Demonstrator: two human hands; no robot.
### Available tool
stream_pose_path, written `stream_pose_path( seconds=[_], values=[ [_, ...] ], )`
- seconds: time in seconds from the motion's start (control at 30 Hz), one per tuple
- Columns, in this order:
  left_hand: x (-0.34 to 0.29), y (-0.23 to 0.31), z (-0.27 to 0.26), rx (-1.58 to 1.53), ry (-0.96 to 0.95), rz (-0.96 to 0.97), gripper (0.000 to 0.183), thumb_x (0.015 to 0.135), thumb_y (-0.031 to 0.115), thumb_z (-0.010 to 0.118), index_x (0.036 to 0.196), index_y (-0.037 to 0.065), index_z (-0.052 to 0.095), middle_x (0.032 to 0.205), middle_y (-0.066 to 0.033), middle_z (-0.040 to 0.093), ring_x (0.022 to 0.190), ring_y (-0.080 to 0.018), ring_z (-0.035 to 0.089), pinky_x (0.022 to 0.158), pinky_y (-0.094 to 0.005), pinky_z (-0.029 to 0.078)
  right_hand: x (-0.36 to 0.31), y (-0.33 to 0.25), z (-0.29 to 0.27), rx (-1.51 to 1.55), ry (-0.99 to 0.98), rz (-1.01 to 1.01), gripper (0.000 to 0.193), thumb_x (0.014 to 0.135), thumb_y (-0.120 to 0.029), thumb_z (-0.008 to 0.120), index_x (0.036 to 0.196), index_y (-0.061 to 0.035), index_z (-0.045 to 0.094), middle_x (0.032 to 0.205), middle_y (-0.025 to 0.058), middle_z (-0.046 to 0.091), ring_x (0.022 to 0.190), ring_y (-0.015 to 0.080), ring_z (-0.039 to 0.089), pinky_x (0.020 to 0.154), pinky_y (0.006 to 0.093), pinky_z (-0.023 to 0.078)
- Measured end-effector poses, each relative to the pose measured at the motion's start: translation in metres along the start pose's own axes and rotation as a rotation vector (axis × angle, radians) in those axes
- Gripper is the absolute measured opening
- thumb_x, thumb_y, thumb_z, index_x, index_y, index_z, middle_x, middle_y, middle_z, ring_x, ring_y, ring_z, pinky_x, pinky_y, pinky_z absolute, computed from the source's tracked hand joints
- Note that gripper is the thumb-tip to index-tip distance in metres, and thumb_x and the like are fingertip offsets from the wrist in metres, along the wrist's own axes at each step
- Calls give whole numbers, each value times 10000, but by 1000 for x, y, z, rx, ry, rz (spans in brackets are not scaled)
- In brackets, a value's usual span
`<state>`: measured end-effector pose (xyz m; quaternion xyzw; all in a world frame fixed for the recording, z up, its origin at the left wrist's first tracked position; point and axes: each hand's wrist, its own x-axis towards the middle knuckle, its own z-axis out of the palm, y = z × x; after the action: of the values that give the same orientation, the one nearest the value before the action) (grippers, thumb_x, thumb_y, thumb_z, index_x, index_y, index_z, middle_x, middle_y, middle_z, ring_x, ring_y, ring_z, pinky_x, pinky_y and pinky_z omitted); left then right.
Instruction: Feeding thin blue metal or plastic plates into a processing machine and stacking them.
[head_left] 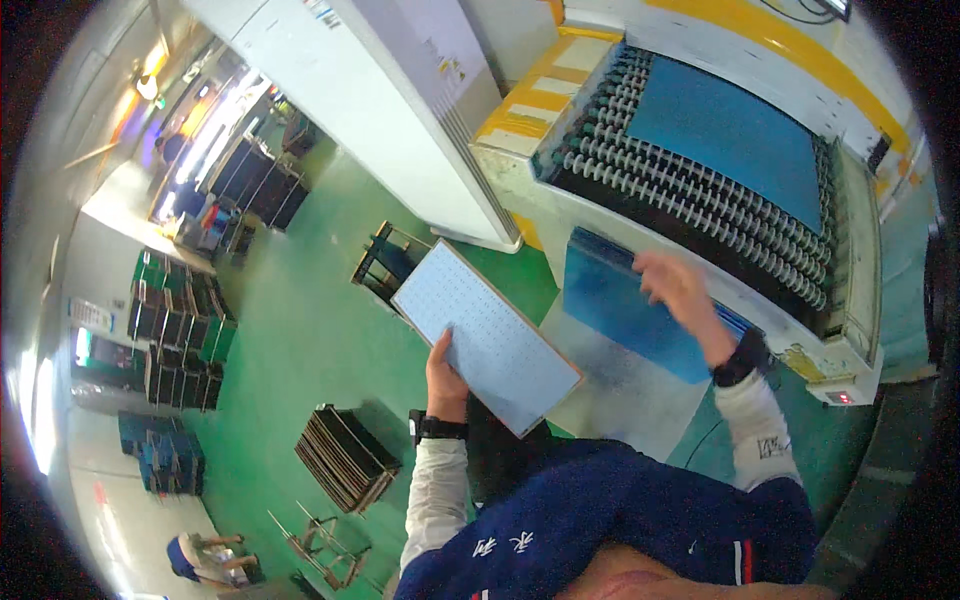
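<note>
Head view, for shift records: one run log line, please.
Left hand: holds pale panel | right hand: near blue panels | rollers: bearing blue sheet

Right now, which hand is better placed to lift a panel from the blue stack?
Probably the right hand: it is close to the blue stack and looks empty; the left hand holds a pale panel.

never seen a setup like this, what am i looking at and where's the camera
There's one picture, from a fisheye camera on a person's head, looking down; straight edges bend near its rim. No robot here: both bare hands are the wearer's. The left hand holds a pale blue panel. The right hand appears empty, by the stacked darker blue panels; whether it touches them is unclear. Beyond is a machine with rows of rollers, and a blue sheet lies on them.
</note>
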<state>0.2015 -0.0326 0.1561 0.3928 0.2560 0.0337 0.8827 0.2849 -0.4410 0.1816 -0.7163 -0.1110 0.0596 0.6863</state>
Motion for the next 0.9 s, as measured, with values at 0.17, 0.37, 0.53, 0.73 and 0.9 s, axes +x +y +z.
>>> stream_pose_path(
  seconds=[0.17,0.37,0.53,0.73,0.9],
  values=[
    [7,-5,-6,-34,-58,-12,383,964,231,575,1265,-6,563,1210,-134,641,1123,-295,606,969,-444,488,-63,22,69,171,-250,352,370,982,-264,612,1285,-55,581,1051,45,688,810,134,652,686,274,544],
    [16,-23,44,-63,-217,-214,367,971,212,564,1253,-23,557,1174,-129,643,1095,-281,620,946,-417,508,-97,26,81,313,-201,539,287,972,-267,607,1145,-40,639,934,18,638,741,116,595,655,287,508],
    [22,-44,96,160,-337,-317,359,973,205,567,1247,-28,562,1166,-130,646,1062,-265,636,916,-396,524,-115,18,63,106,-147,397,247,933,-278,616,951,-45,695,825,-37,571,674,93,469,611,281,369],
    [28,-65,122,329,-435,-332,290,968,157,594,1194,-25,595,1116,-122,671,1023,-246,657,905,-379,524,-137,21,20,143,182,401,237,940,-252,596,1011,-43,683,806,-41,570,702,98,473,628,281,376],
    [33,-61,113,237,-620,-262,231,966,171,609,1107,-11,619,1045,-115,680,979,-227,661,885,-374,523,-139,-3,-9,192,338,343,216,957,-182,568,1069,-31,675,932,-3,647,859,119,580,744,291,462]
  ],
)
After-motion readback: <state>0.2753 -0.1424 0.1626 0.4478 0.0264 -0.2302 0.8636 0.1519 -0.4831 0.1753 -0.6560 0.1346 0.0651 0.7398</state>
